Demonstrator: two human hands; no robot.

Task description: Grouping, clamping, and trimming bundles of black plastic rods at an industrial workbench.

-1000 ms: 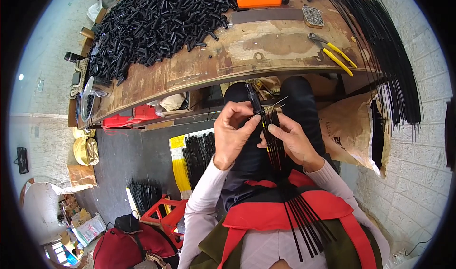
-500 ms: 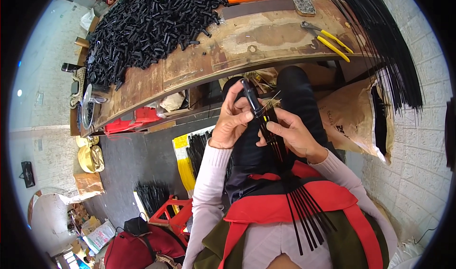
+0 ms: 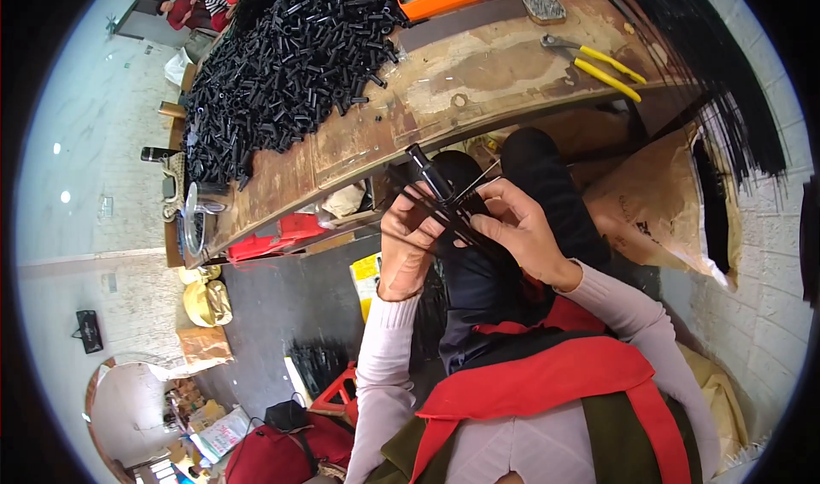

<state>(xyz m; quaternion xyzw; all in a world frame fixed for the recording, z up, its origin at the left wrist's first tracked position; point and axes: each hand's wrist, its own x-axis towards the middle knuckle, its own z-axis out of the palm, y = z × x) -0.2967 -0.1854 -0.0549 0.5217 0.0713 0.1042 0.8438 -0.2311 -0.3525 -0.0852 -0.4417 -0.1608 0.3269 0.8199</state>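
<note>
thin black rods (image 3: 458, 221) in right fingers (image 3: 495, 230)

We see a glossy black tube (image 3: 432, 174) at the fingers (image 3: 511, 195); beyond them, yellow-handled pliers (image 3: 606, 81), an orange box (image 3: 440, 7), a speckled grey block (image 3: 542, 5) and black pieces (image 3: 290, 65) on a patchy brown bench (image 3: 461, 87); below them, red cloth (image 3: 538, 381) and pale pink sleeves (image 3: 389, 347).

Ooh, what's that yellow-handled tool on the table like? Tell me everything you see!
The pliers have two long yellow handles, smooth and plastic-looking, and a short grey head that looks like metal. They lie on the worn wooden table, near its front edge, head toward the left, handles spread apart toward the lower right. Only the table seems to touch them.
</note>
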